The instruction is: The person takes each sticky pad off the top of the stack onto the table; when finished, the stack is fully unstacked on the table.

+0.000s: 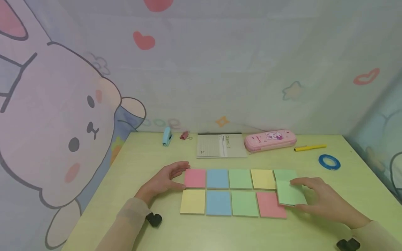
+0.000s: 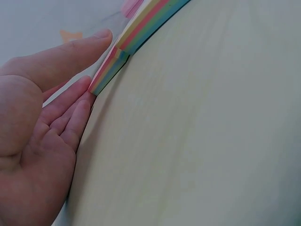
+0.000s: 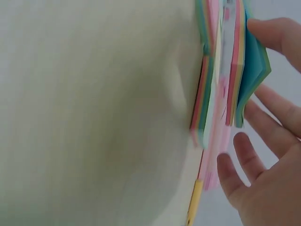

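Sticky note pads lie in two rows in the head view. My right hand (image 1: 326,198) pinches a green sticky note pad (image 1: 290,193) between thumb and fingers at the right end. In the right wrist view this pad (image 3: 254,66) is off the table, its layers spread apart. It overlaps the front row's pink pad (image 1: 270,209) and hides part of a green surface behind it. My left hand (image 1: 164,181) rests beside the back row's pink pad (image 1: 195,178); its thumb and fingers extend along the pad's left side. A yellow pad (image 1: 192,202) sits just in front.
Along the back stand a light blue stapler (image 1: 167,136), a red binder clip (image 1: 185,135), a notebook (image 1: 220,146) and a pink pencil case (image 1: 270,140). Farther right are a yellow pen (image 1: 310,147) and a blue tape roll (image 1: 329,162). A printed cloth hangs behind the table.
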A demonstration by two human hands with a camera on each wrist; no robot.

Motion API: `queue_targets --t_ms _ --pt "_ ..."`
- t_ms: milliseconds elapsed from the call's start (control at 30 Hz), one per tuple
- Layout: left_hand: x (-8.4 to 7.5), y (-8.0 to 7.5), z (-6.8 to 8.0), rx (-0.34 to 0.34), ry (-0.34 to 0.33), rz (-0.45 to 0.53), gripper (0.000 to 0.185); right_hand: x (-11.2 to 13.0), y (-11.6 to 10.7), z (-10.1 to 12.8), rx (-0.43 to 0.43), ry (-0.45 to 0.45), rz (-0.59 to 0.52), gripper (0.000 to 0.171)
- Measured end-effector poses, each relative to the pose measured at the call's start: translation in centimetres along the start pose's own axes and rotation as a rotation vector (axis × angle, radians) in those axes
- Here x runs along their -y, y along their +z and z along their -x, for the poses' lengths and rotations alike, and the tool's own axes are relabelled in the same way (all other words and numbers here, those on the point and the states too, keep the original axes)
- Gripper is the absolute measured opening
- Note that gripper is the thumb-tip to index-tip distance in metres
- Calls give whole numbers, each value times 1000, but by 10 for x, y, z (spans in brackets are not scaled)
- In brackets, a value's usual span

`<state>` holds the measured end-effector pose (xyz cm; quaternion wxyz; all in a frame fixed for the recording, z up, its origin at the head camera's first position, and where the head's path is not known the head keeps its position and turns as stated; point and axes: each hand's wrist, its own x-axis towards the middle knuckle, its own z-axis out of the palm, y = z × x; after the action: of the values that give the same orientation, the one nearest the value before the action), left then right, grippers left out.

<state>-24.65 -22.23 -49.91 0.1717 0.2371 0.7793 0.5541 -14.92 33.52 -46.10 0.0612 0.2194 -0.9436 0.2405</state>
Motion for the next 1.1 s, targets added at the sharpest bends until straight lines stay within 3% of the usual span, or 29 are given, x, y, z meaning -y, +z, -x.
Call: queue_targets --t_ms 167,400,633,1100 --pt "1 1 -1 -2 -6 2 88 -23 -5 22 -28 -47 -27 67" --pt "2 1 -1 1 -14 9 88 -34 -4 38 -36 -136 -31 65" --pt "-1 0 0 -5 -16 7 88 -32 3 40 -12 -183 -28 58" --pt "-1 1 -1 -4 -14 3 87 -25 7 32 -41 -169 12 49"
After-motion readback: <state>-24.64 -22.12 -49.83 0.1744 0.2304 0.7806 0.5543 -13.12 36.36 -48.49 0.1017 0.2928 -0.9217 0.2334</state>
